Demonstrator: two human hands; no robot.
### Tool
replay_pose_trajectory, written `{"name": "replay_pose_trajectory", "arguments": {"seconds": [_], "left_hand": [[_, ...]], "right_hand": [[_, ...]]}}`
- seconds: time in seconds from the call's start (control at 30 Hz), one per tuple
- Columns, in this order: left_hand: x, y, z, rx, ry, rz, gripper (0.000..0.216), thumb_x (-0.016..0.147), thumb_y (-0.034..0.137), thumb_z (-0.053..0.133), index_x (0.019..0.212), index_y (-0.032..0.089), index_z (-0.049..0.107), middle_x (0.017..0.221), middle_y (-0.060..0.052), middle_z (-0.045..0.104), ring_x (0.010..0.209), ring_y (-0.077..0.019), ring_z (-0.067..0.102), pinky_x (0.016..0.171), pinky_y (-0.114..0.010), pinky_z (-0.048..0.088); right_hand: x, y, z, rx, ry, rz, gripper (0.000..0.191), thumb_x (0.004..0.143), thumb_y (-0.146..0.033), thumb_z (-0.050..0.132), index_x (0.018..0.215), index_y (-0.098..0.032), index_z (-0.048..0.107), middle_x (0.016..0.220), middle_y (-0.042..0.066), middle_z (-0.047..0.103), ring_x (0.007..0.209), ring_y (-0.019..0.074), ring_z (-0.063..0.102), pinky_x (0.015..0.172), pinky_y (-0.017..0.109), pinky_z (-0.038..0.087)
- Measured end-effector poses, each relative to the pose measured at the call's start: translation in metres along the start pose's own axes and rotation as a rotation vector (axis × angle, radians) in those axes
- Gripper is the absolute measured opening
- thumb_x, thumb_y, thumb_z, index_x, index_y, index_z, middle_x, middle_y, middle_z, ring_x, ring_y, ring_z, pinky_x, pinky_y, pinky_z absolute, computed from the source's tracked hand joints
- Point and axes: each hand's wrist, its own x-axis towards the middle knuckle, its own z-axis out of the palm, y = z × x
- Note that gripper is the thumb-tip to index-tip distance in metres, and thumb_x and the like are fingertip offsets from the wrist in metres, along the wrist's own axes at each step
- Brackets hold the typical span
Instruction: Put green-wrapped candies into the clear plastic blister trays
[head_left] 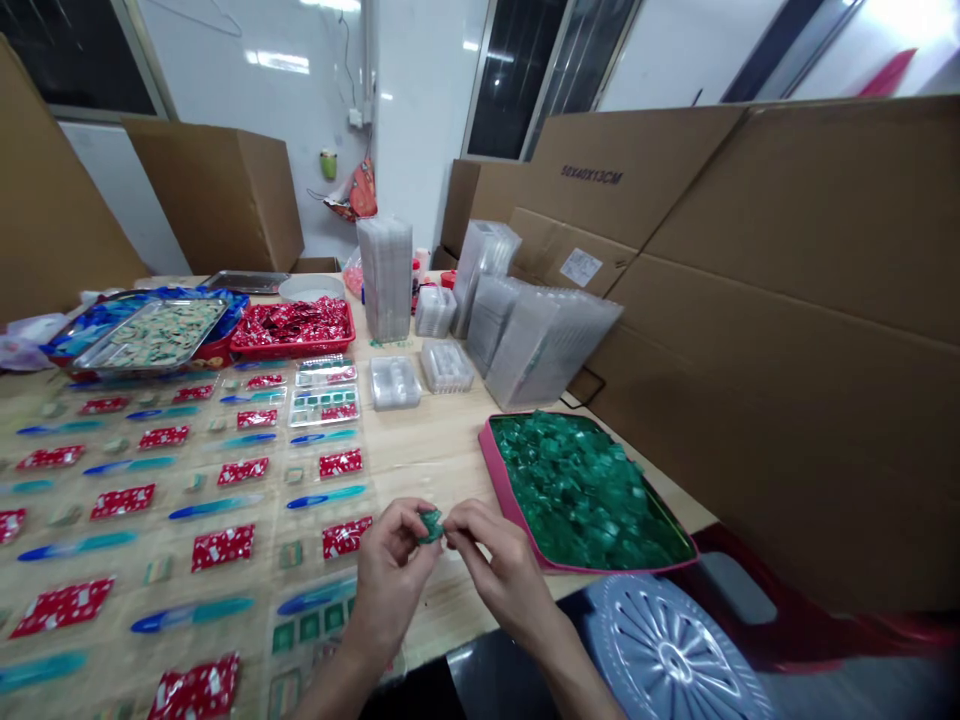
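Observation:
Between the thumb and fingers of my left hand [394, 560] is a small, shiny green piece [431, 525]. The fingertips of my right hand [504, 565] are pinched together at the right edge of that piece; what they grip is too small to make out. Just right of my hands lies a pink-rimmed tray [510, 490] heaped with similar green translucent pieces [577, 490]. Clear plastic trays lie in rows left of my hands, holding blue pens [326, 497], red patterned packets [346, 537] and small striped blocks [291, 553]. One near my left forearm also has green squares [309, 628].
Stacks of clear plastic cases [547, 340] stand at the back, before a large cardboard box [787, 350]. A red tray of packets [292, 350] and a metal tray of small pieces [157, 335] sit back left. A grey-blue stool [675, 650] is at lower right.

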Motion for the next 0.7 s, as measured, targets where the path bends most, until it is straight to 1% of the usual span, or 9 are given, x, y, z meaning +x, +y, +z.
{"name": "replay_pose_trajectory", "arguments": {"seconds": [0.1, 0.17, 0.23, 0.4, 0.57, 0.63, 0.7], "left_hand": [[-0.004, -0.002, -0.001, 0.172, 0.007, 0.148, 0.017, 0.066, 0.007, 0.067, 0.059, 0.020, 0.057, 0.091, -0.006, 0.063, 0.091, -0.0210, 0.059, 0.078, -0.028, 0.046], [-0.007, -0.001, -0.001, 0.288, 0.011, 0.233, 0.018, 0.068, 0.007, 0.065, 0.060, 0.021, 0.059, 0.092, -0.007, 0.063, 0.095, -0.0226, 0.058, 0.084, -0.031, 0.043], [-0.010, 0.000, -0.001, 0.365, 0.009, 0.284, 0.018, 0.069, 0.007, 0.064, 0.060, 0.022, 0.061, 0.093, -0.007, 0.064, 0.095, -0.0239, 0.058, 0.086, -0.034, 0.042], [-0.014, 0.002, 0.002, 0.430, -0.008, 0.345, 0.020, 0.070, 0.009, 0.063, 0.056, 0.023, 0.061, 0.087, -0.009, 0.065, 0.088, -0.0246, 0.061, 0.080, -0.033, 0.045], [-0.012, 0.000, 0.001, 0.458, 0.000, 0.440, 0.022, 0.071, 0.006, 0.061, 0.055, 0.022, 0.061, 0.083, -0.008, 0.065, 0.082, -0.0214, 0.063, 0.075, -0.029, 0.048], [-0.010, -0.001, 0.001, 0.507, -0.002, 0.542, 0.023, 0.073, 0.005, 0.058, 0.057, 0.021, 0.060, 0.083, -0.008, 0.066, 0.081, -0.0197, 0.064, 0.073, -0.027, 0.049], [-0.011, -0.003, 0.001, 0.569, -0.002, 0.677, 0.024, 0.076, 0.004, 0.053, 0.059, 0.020, 0.058, 0.082, -0.007, 0.065, 0.079, -0.0175, 0.065, 0.071, -0.025, 0.050]], "right_hand": [[-0.004, 0.001, 0.008, -0.049, 0.073, -0.016, 0.018, 0.088, -0.010, 0.045, 0.087, -0.021, 0.059, 0.079, 0.004, 0.058, 0.073, 0.0160, 0.057, 0.066, 0.026, 0.044], [-0.005, 0.002, 0.015, -0.071, 0.138, 0.000, 0.017, 0.087, -0.010, 0.045, 0.086, -0.021, 0.058, 0.078, 0.004, 0.058, 0.073, 0.0162, 0.057, 0.066, 0.026, 0.045], [-0.007, 0.003, 0.023, -0.072, 0.209, 0.030, 0.017, 0.087, -0.009, 0.045, 0.085, -0.020, 0.058, 0.078, 0.004, 0.058, 0.073, 0.0166, 0.058, 0.066, 0.027, 0.045], [-0.008, 0.006, 0.035, -0.060, 0.377, 0.080, 0.015, 0.086, -0.011, 0.048, 0.085, -0.020, 0.059, 0.078, 0.004, 0.061, 0.073, 0.0162, 0.060, 0.063, 0.025, 0.048], [-0.009, 0.009, 0.042, -0.060, 0.472, 0.129, 0.013, 0.085, -0.012, 0.050, 0.083, -0.020, 0.061, 0.077, 0.004, 0.063, 0.072, 0.0163, 0.061, 0.064, 0.025, 0.049], [-0.010, 0.009, 0.046, -0.049, 0.490, 0.143, 0.013, 0.085, -0.013, 0.050, 0.082, -0.019, 0.061, 0.076, 0.004, 0.063, 0.071, 0.0158, 0.061, 0.064, 0.025, 0.049], [-0.009, 0.012, 0.048, -0.034, 0.499, 0.151, 0.012, 0.085, -0.015, 0.050, 0.081, -0.019, 0.061, 0.075, 0.003, 0.063, 0.071, 0.0155, 0.060, 0.064, 0.025, 0.048]]}}
